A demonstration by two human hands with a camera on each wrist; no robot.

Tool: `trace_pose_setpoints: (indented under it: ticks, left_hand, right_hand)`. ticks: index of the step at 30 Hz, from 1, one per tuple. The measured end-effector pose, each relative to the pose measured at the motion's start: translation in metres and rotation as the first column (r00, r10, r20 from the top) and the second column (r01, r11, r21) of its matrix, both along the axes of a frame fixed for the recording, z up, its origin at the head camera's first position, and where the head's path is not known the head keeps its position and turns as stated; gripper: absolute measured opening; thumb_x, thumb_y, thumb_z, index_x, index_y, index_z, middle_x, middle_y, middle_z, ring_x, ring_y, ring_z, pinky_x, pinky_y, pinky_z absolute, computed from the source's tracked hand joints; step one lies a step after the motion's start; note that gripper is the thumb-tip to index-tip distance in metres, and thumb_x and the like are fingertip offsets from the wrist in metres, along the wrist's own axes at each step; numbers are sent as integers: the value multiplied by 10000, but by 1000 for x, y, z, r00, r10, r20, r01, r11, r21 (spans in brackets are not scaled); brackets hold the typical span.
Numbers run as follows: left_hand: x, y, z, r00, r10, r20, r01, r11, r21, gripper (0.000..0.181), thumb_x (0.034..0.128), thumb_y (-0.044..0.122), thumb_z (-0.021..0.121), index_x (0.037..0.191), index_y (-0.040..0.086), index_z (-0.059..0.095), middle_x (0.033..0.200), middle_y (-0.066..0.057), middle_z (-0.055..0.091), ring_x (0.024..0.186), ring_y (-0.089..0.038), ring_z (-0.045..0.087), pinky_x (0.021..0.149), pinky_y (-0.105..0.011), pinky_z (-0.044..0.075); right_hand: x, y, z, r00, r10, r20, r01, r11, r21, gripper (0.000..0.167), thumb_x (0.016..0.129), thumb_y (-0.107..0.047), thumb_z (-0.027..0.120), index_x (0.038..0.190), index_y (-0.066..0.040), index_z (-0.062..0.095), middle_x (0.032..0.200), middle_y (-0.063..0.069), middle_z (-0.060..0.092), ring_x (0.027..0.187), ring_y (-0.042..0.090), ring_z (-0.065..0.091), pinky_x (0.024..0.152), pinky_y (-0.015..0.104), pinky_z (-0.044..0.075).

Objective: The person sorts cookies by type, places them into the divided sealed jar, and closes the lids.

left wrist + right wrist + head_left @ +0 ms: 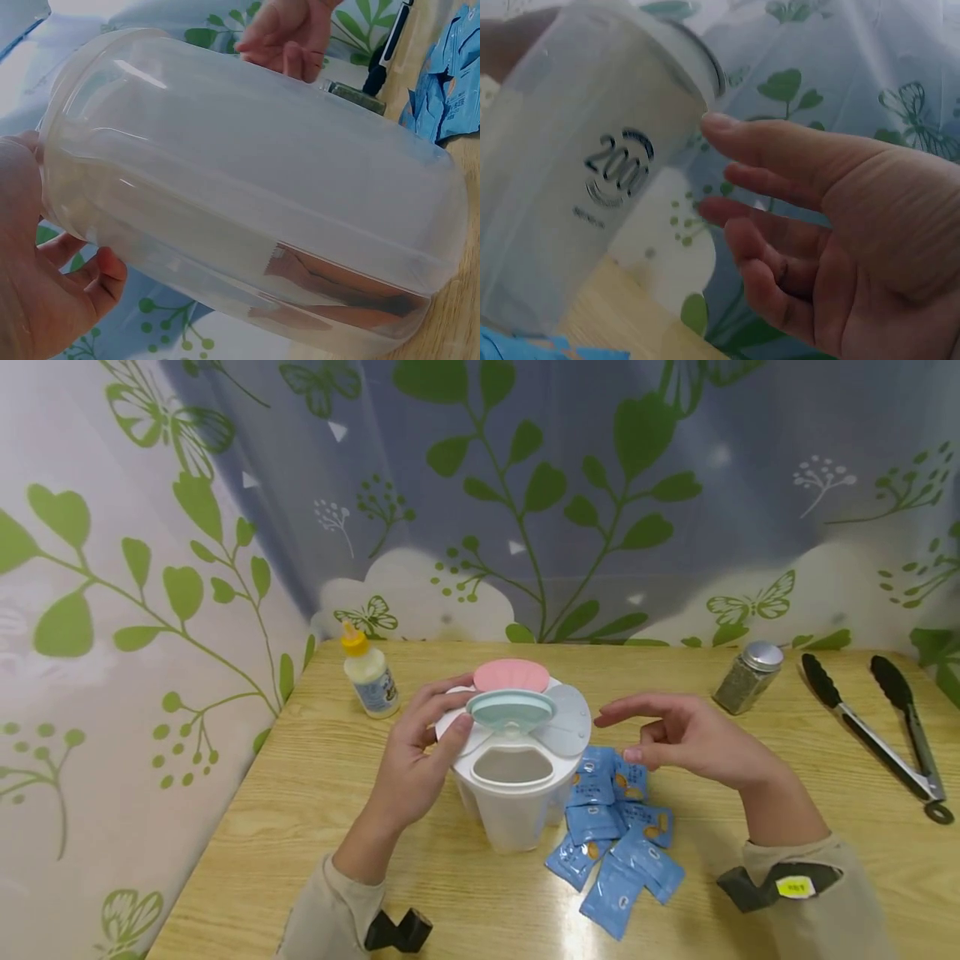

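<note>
A clear plastic container stands on the table, its white lid bearing a pink flap, a grey flap and a raised mint-green flap. Below the mint flap is an open hole. My left hand grips the lid's left edge, thumb on top and fingers round the far side. To the right, my right hand hovers with loosely bent fingers, holding nothing and apart from the container. Several blue sachets lie in a pile beside the container. Through its wall, the left wrist view shows brown packets inside.
A glue-like bottle with a yellow cap stands at the back left. At the back right are a jar with a silver lid and black-tipped tongs. A leaf-patterned curtain borders the table's back and left.
</note>
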State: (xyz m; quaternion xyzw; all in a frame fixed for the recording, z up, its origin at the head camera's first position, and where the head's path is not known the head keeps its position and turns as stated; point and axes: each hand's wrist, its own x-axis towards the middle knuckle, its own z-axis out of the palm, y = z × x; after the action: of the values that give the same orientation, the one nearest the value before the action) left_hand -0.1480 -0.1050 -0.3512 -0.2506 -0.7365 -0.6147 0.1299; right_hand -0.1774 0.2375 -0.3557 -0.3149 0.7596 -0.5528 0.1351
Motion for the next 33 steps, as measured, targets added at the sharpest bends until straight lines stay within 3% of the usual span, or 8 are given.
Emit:
trace_pose_setpoints:
  ticks: [4,8,14,20,25,27,29,33]
  left_hand:
    - [0,0,-1,1000,-1,-2,1,1000,3,246,978,62,559,1192,5,666,1410,-114,547,1251,-220,554,721,-274,599]
    - [-1,0,-1,1000,-1,-4,1,1000,2,243,979,64,556,1188,4,666,1411,-117,544,1255,-224,551,723,-274,600]
    - [0,0,-3,1000,6,0,-6,1000,3,244,981,62,550,1189,0,661,1412,-121,540,1251,-222,551,720,-281,602]
    - [-1,0,-3,1000,7,-5,-7,1000,0,244,987,74,545,1191,8,661,1417,-112,538,1267,-219,542,728,-278,601]
    - [-1,1,-3,1000,3,-8,-3,1000,9,240,984,68,545,1184,1,660,1413,-120,535,1268,-224,539,722,-277,601]
    - [-1,1,-3,1000,3,-9,-2,1000,12,240,982,65,545,1182,-2,660,1412,-123,534,1267,-225,538,723,-278,602]
    - [-1,1,-3,1000,3,-10,-3,1000,13,240,982,65,544,1182,-2,659,1412,-123,533,1268,-224,538,725,-279,602]
    - [-1,1,-3,1000,4,-14,-4,1000,10,240,980,63,546,1181,-2,660,1408,-126,537,1262,-227,540,726,-279,602]
  right_hand:
    - [-5,9,-10,1000,-11,16,10,997,77,437,923,-34,674,1350,-60,585,1302,-58,657,698,129,665,699,307,577]
    - [-14,18,-24,998,51,42,-54,995,82,461,909,-19,684,1357,-28,574,1293,-36,673,552,165,524,580,292,508]
    - [-25,31,-49,981,156,114,-165,984,68,519,887,8,699,1373,55,523,1325,183,637,504,263,363,473,349,386]
    - [-30,36,-65,979,116,169,-135,985,107,575,869,-42,739,1391,41,512,1364,295,565,487,157,394,474,319,410]
    - [-32,38,-75,983,55,176,-84,983,163,577,840,-93,784,1368,-19,562,1367,194,609,513,50,439,484,278,429]
    - [-33,39,-79,983,42,180,-74,982,175,577,833,-104,793,1361,-26,572,1253,127,684,525,30,450,493,270,435]
    - [-34,40,-83,982,37,185,-71,981,180,577,831,-107,796,1357,-21,575,993,53,729,530,21,453,499,267,436]
    - [-34,40,-87,987,39,157,-71,977,203,563,823,-103,802,1335,-7,588,629,-55,523,538,11,440,502,262,425]
